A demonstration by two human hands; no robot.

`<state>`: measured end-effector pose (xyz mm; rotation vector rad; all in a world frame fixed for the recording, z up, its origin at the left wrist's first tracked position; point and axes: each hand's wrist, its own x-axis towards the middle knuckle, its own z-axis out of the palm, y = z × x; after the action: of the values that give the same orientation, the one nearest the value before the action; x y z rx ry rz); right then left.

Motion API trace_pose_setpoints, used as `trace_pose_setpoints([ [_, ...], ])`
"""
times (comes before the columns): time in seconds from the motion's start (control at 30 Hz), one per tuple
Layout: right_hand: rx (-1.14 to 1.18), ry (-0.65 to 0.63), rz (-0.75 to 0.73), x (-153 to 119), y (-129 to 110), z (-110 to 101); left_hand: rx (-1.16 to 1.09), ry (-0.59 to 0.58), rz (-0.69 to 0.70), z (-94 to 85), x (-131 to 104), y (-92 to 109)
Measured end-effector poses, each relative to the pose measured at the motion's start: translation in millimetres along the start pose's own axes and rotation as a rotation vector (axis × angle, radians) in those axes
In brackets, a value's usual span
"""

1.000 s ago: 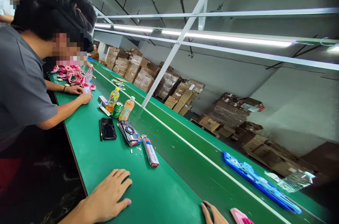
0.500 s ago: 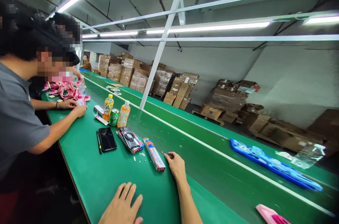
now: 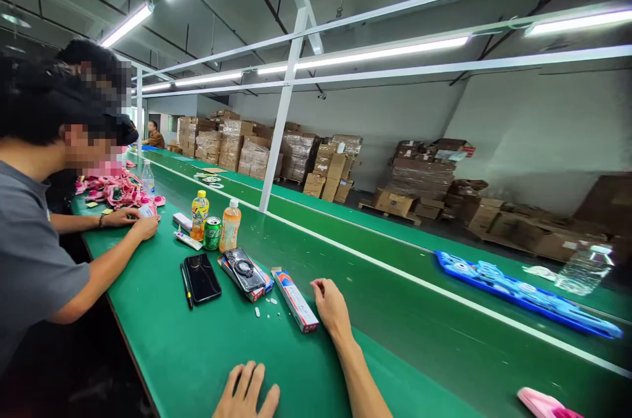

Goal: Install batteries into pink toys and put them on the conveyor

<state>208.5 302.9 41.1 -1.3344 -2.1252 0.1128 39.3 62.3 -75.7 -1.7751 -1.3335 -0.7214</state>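
My left hand lies palm down on the green tabletop, its fingers spread and nothing in it. Farther forward, my right hand rests at the table's edge by the conveyor, with thumb and fingers curled together. Whatever they might hold is hidden or too small to name. Just left of its fingertips lies a long white, red and blue carton. Small white pieces are scattered beside the carton. A phone in a clear case with a ring lies on another carton.
A black phone and a pen lie left. Behind stand two drink bottles and a green can. A co-worker leans in at left. Blue parts and a pink piece lie right.
The view has tilted slightly, so the table items sit lower in it. My right hand's fingers look closer together. My left hand stays flat on the table.
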Motion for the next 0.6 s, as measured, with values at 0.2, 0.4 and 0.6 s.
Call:
trace_pose_setpoints([
  [0.2,0.036,-0.101,-0.377,-11.1,-81.0,0.8,-0.230,-0.324,-0.020,-44.3,16.3,-13.1],
  [0.4,0.021,-0.101,-0.411,-0.7,-95.3,-9.7,-0.377,-0.462,-0.112,-41.9,21.2,-10.0],
  [0.6,-0.091,0.085,-0.024,-46.7,-8.3,-22.6,-0.396,-0.504,-0.162,-47.9,22.4,-6.7],
])
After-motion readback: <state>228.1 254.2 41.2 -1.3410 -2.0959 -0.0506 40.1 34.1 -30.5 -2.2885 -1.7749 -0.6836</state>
